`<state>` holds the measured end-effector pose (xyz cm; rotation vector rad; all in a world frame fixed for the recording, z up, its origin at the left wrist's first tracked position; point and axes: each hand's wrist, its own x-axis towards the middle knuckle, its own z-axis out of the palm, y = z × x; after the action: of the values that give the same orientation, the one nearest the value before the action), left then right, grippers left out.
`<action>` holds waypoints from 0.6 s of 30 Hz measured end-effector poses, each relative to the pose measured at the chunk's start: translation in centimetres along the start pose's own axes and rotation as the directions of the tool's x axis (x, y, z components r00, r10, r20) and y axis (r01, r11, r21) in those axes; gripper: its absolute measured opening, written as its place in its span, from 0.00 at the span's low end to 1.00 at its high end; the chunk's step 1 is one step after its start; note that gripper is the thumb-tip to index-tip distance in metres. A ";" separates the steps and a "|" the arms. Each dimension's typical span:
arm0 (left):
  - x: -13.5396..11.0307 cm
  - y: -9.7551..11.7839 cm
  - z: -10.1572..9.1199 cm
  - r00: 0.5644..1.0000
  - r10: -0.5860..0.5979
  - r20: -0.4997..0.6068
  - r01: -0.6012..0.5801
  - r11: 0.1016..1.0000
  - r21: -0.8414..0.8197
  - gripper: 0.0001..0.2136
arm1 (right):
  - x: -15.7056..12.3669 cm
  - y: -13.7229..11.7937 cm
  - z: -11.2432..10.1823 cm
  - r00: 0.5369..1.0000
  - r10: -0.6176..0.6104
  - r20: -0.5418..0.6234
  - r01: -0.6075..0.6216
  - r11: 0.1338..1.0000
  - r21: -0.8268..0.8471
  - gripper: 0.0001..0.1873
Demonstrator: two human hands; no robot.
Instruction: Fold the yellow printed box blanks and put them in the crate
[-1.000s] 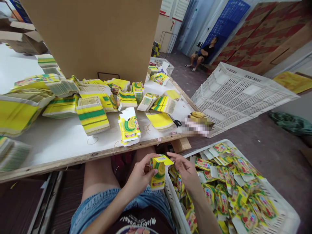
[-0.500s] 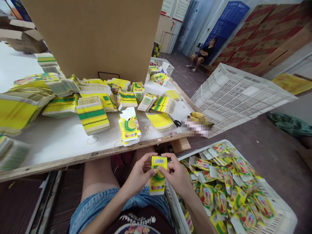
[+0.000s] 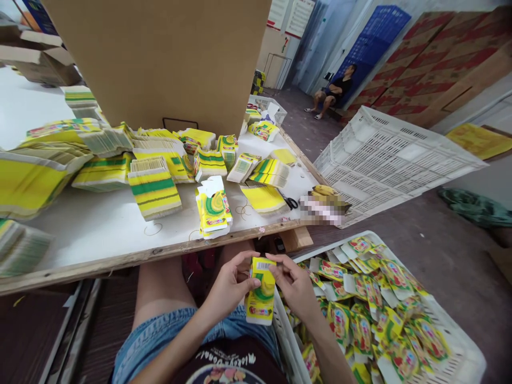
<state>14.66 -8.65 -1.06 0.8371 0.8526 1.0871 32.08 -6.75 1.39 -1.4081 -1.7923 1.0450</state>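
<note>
Over my lap, both hands hold one small yellow carton (image 3: pixel 260 298) with a barcode flap on top. My left hand (image 3: pixel 231 285) grips its left side with the fingers wrapped round it. My right hand (image 3: pixel 294 285) pinches the top flap from the right. Just right of the hands stands a white plastic crate (image 3: pixel 460 349) full of folded yellow cartons (image 3: pixel 372 304). On the white table (image 3: pixel 100 229) in front, a short stack of flat cartons (image 3: pixel 213 209) lies near the edge.
Several bundles of flat yellow-green cartons (image 3: pixel 154 189) cover the table, with scissors (image 3: pixel 288 201) and bananas (image 3: pixel 326 191) at its right end. A tall cardboard box (image 3: pixel 160 58) stands behind. An empty white crate (image 3: pixel 384 160) leans at right. A person (image 3: pixel 332 92) sits far back.
The carton's open top flap has been folded down and closed. My right hand came in from the right onto the flap; the carton now sits slightly lower.
</note>
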 end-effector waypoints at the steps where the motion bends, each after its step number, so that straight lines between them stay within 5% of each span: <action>1: 0.0 0.0 0.2 1.000 0.004 -0.006 -0.004 1.000 0.017 0.24 | 0.0 0.0 0.0 1.000 -0.008 -0.028 0.008 1.000 0.015 0.16; 6: -0.4 1.0 1.0 0.979 0.198 0.047 -0.201 0.894 0.400 0.20 | -0.5 -0.5 -1.0 0.998 0.043 -0.052 -0.034 0.987 0.158 0.15; 9: 0.0 2.9 -0.4 0.871 0.485 0.074 -0.371 0.553 0.746 0.21 | -0.8 0.1 -3.4 0.962 0.021 -0.274 -0.043 0.996 -0.073 0.13; 12: 1.0 4.3 -3.4 0.735 0.678 -0.011 -0.212 0.244 0.946 0.25 | -0.9 1.5 -5.6 0.889 -0.033 -0.456 -0.101 0.959 -0.266 0.13; 15: 2.1 4.3 -6.4 0.729 0.678 -0.090 -0.047 0.180 0.982 0.24 | -0.8 2.0 -5.3 0.902 0.021 -0.432 -0.121 0.971 -0.207 0.14; 18: 2.4 3.7 -8.0 0.724 0.684 -0.094 -0.058 0.196 0.979 0.17 | -0.5 1.0 -2.7 0.944 0.125 -0.305 -0.141 0.989 -0.033 0.15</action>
<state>6.63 -4.23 -1.57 1.9375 1.9690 1.2413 34.90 -6.53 1.87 -1.6436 -1.5306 0.7994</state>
